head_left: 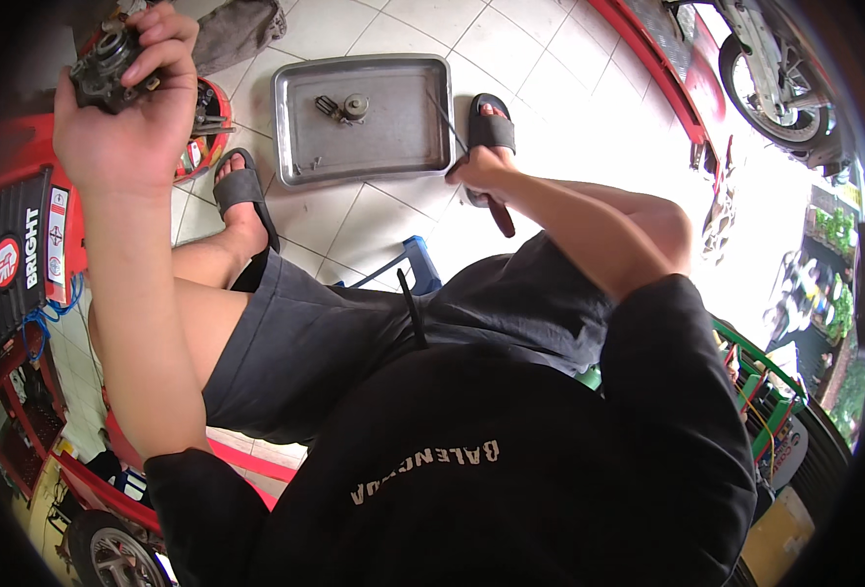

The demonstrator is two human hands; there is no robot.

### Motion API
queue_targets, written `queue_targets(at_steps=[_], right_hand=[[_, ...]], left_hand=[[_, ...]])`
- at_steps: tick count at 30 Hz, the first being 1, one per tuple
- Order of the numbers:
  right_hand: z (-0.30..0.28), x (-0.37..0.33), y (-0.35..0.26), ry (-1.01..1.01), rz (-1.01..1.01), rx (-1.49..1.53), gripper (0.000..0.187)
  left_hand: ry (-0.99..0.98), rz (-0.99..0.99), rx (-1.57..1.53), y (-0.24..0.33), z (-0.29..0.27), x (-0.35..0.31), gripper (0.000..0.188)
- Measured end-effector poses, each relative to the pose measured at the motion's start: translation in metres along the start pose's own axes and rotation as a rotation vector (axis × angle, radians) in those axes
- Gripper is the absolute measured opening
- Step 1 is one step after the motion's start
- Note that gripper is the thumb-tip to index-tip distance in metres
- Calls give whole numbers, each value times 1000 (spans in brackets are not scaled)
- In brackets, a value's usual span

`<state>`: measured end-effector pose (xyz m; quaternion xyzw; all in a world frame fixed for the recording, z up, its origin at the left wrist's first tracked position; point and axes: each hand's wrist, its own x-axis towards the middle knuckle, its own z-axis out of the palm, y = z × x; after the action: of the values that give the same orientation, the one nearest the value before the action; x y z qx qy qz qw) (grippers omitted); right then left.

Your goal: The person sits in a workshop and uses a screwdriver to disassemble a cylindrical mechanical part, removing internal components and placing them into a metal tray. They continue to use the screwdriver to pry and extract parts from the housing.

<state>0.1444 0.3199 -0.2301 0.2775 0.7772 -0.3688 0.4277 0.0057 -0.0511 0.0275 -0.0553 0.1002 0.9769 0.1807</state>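
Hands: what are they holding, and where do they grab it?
The left hand wraps around the body of a small dark metal part. The right hand grips a screwdriver by its red handle.

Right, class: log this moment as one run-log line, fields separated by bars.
left hand: holds dark engine part, raised | right hand: holds red-handled screwdriver at tray edge | tray: two small metal parts

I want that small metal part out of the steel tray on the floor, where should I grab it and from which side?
Come from straight above: the small metal part lies alone near the back of the shallow metal tray, with bare tray floor around it. Pinch its rounded, knob-like end, probably the easiest to close fingers on. The right hand is nearest.
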Motion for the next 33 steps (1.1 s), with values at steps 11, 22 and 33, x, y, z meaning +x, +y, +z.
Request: queue_targets(at_steps=[11, 22, 33], right_hand=[[80, 72, 90, 448, 323, -415, 27], [102, 93, 105, 427, 301, -374, 33], [101, 99, 113, 423, 199, -457, 26]], left_hand=[[84, -42, -114, 31, 7, 1, 44], [39, -71, -68, 45, 18, 1, 26], [-102, 228, 27, 4, -1, 5, 37]])
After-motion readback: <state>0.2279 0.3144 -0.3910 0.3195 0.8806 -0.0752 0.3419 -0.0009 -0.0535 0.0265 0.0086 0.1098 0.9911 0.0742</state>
